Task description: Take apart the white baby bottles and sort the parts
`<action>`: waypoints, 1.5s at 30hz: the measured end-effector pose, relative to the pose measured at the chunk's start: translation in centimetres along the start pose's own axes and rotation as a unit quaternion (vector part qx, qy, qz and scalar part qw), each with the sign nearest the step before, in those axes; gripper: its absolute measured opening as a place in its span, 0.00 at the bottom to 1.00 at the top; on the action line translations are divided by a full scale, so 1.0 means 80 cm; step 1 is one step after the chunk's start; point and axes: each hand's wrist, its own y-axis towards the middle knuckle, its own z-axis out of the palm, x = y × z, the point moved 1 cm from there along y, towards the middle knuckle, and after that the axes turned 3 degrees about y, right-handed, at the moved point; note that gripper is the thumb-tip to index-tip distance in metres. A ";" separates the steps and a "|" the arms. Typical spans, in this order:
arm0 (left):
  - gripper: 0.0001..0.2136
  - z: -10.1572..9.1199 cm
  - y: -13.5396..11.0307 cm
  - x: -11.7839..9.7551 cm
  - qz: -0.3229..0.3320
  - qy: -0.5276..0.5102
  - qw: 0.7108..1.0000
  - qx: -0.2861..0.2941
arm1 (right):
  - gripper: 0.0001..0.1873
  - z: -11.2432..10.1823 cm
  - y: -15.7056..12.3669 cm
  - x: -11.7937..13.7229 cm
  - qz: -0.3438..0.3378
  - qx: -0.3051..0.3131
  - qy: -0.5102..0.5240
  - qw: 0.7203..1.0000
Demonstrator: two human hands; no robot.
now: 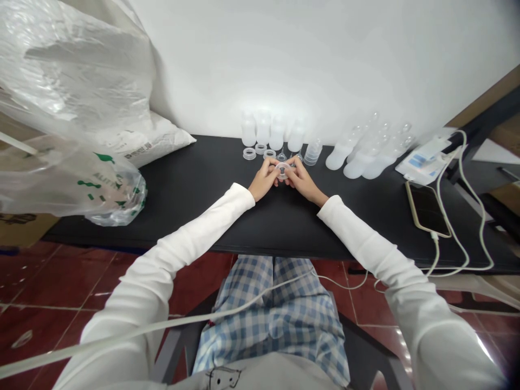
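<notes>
My left hand (264, 182) and my right hand (305, 182) meet above the black table, fingers closed around opposite sides of a translucent bottle ring (283, 169). Whether a nipple sits inside that ring is too small to tell. Just beyond my fingers lie loose bottle rings (249, 154) and a clear nipple (281, 156), partly hidden by my hands. Several frosted white baby bottles (277, 134) stand upright behind these, close to the wall. To their right is a stack of clear cups or caps (312, 153). Farther right, several bottles with clear nipples (340, 155) are grouped together.
A crinkled plastic bag (109, 187) and a large white sack (122, 92) crowd the left end of the black table (195, 216). On the right are a phone (428, 210) with a white cable (461, 244) and white-and-blue packets (424, 161). Another cable crosses my lap.
</notes>
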 end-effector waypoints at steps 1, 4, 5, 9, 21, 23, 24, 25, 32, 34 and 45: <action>0.14 0.000 -0.001 0.000 0.002 0.006 1.000 -0.001 | 0.27 0.000 0.000 0.001 0.000 -0.002 -0.001 1.000; 0.15 -0.002 -0.003 -0.002 0.008 0.036 0.999 -0.007 | 0.27 0.002 -0.002 0.001 0.003 -0.010 -0.018 1.000; 0.14 -0.002 -0.004 -0.003 0.010 0.047 0.999 -0.010 | 0.27 0.002 -0.002 0.000 0.004 -0.012 -0.025 1.000; 0.11 -0.002 -0.007 -0.006 0.019 0.086 0.996 -0.023 | 0.25 0.004 -0.004 -0.001 0.003 -0.016 -0.037 0.999; 0.12 -0.003 -0.003 -0.005 0.014 0.056 0.998 0.002 | 0.27 0.004 -0.003 0.001 -0.004 -0.029 -0.021 0.999; 0.14 -0.002 -0.002 -0.004 0.014 0.041 0.999 0.004 | 0.27 0.004 -0.002 0.003 -0.008 -0.020 0.002 1.000; 0.14 -0.002 -0.002 -0.004 0.014 0.037 0.999 0.006 | 0.27 0.004 -0.002 0.005 -0.009 -0.014 0.011 1.000; 0.14 -0.002 -0.002 -0.004 0.014 0.036 0.999 0.008 | 0.27 0.003 -0.002 0.005 -0.009 -0.008 0.018 1.000; 0.12 -0.005 -0.008 -0.009 0.020 0.081 0.996 0.031 | 0.27 -0.001 -0.003 0.002 0.009 0.014 0.030 0.999; 0.11 -0.005 -0.008 -0.008 0.009 0.077 0.996 0.037 | 0.27 -0.002 -0.003 0.001 0.008 0.020 0.031 0.999; 0.10 -0.004 -0.007 -0.010 -0.012 0.070 0.997 0.019 | 0.28 -0.001 0.000 -0.001 0.007 0.033 0.053 0.998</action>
